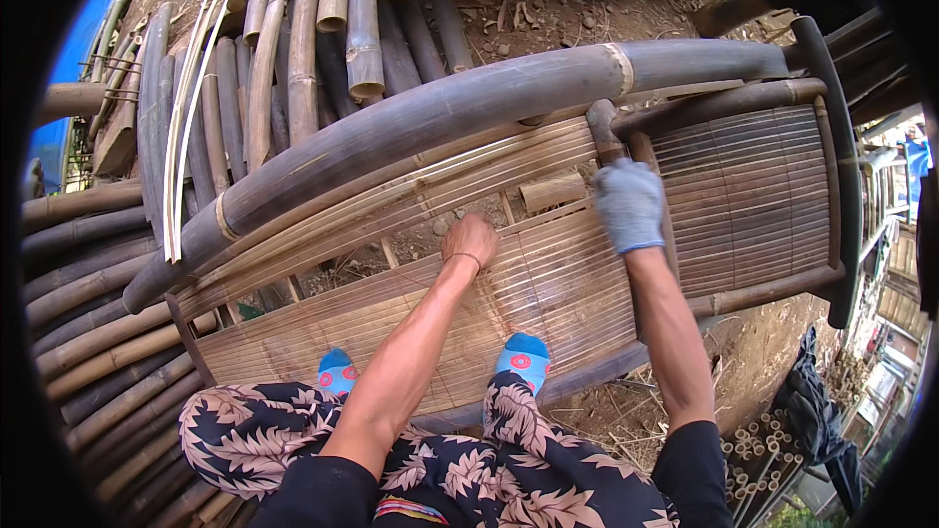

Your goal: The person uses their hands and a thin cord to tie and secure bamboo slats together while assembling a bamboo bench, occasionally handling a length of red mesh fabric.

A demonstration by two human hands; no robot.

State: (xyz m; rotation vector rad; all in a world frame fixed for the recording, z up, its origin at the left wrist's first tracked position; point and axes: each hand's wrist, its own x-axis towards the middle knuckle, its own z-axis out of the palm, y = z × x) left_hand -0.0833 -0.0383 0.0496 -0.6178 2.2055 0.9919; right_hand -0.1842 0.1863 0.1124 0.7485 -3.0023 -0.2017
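A long bamboo bench (548, 274) with a slatted seat and a thick dark curved top rail (430, 108) lies across the view, under my feet. My bare left hand (470, 241) is closed at the seat's back edge, beside the open gap below the backrest slats. What its fingers hold, if anything, is hidden beneath it. Farther right, my right hand (628, 203) wears a grey glove and is closed around the lower part of a short dark bamboo piece (604, 125). That piece stands next to the dark armrest pole (724, 106); whether it is fixed there I cannot tell.
Bamboo poles (303, 49) lie stacked behind the bench, and more poles (108, 323) fill the left side. Thin pale strips (186, 137) lean there. A short bamboo piece (553, 192) shows in the gap. Bundled cut bamboo (758, 450) and dark sheeting (817, 411) lie at right.
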